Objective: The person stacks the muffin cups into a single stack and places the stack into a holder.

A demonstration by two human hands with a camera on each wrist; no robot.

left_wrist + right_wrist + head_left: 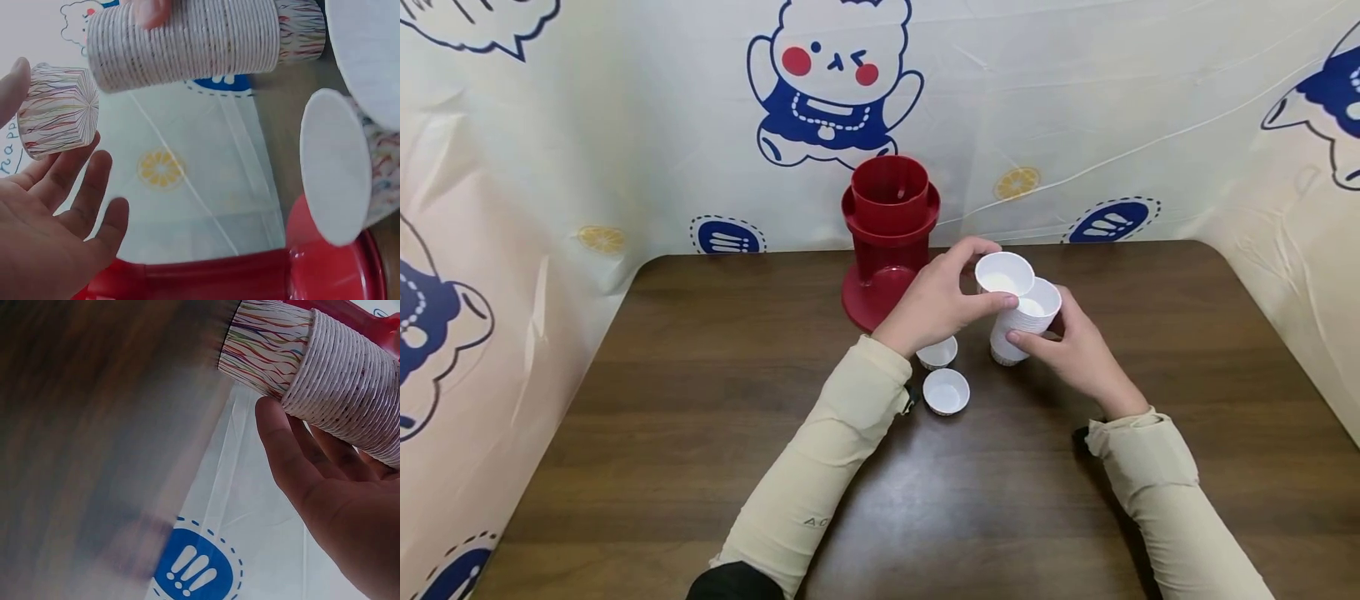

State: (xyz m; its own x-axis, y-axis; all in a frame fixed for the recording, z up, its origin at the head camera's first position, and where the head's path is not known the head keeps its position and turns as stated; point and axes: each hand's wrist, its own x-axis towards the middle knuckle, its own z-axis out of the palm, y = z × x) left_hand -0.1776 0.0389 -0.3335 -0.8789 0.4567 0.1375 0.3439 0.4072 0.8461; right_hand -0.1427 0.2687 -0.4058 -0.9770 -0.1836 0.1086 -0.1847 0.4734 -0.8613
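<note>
My left hand (942, 293) pinches a single small white paper cup (1004, 273) between thumb and fingers. In the left wrist view this paper cup (61, 111) shows thin coloured wavy lines on its outside and stands apart from the stack. A tall stack of nested paper cups (1028, 318) leans in my right hand (1084, 357), whose fingers and thumb curl round its side. The right wrist view shows the stack (350, 375) with its ribbed rims and the patterned bottom cup. Two more paper cups, a nearer one (947, 392) and a farther one (937, 355), stand upright on the table.
A dark red plastic stand (880, 304) with a round base and a cup-like top (891, 204) is at the table's back edge, just behind my left hand. The brown wooden table (700, 417) meets a printed cloth backdrop (662, 125) at the back and sides.
</note>
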